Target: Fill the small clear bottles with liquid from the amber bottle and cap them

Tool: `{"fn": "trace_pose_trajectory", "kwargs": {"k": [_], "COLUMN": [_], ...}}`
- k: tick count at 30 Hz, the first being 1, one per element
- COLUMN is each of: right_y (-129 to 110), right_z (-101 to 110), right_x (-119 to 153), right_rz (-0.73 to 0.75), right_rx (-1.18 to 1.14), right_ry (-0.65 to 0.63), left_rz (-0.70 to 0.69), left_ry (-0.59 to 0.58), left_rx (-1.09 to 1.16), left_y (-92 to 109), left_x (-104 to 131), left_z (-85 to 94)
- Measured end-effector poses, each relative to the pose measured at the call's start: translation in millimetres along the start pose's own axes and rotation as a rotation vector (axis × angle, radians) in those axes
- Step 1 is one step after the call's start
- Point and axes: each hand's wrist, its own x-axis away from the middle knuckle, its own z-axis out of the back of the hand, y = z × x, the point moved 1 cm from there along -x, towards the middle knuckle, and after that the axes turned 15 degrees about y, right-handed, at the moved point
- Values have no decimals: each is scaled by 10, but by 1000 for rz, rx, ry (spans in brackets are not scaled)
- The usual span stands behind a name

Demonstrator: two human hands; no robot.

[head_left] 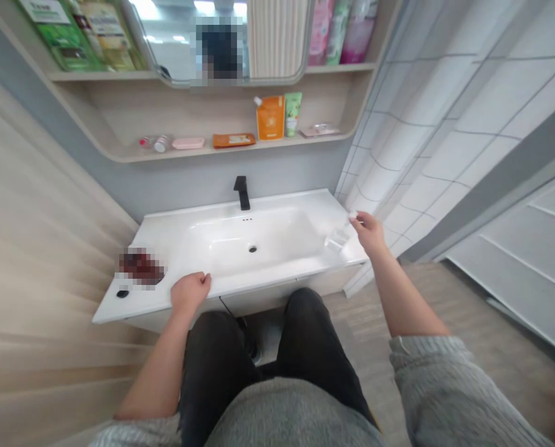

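Note:
My right hand [367, 231] pinches the white top of a clear bottle [337, 239] over the right end of the white sink counter [166, 242]. The bottle tilts, its body down and to the left of my fingers, beside the basin. My left hand [191, 290] is closed at the counter's front edge, left of the basin; whether anything is inside the curled fingers is hidden. Farther left on the counter lie a dark red item [142, 267], blurred out, and a small black round piece [122, 293].
A black faucet [243, 192] stands behind the basin drain [252, 249]. Above, a shelf [166, 152] holds an orange pouch [270, 118], a green tube [292, 115], an orange packet [233, 140] and a pink case [189, 143]. A mirror [175, 49] hangs above; curtains flank the counter.

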Motion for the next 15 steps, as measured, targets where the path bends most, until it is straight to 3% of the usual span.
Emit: {"fn": "trace_pose_trajectory", "kwargs": {"k": [7,15], "right_y": [95,171], "right_z": [-29,-174], "right_x": [54,210], "right_rz": [-8,-118], "right_rx": [47,-113], "right_ry": [-76,-30], "left_rz": [-3,-1], "left_ry": [2,7], "left_rx": [7,16], "left_y": [8,13], "left_x": [20,17], "left_z": [27,26]}}
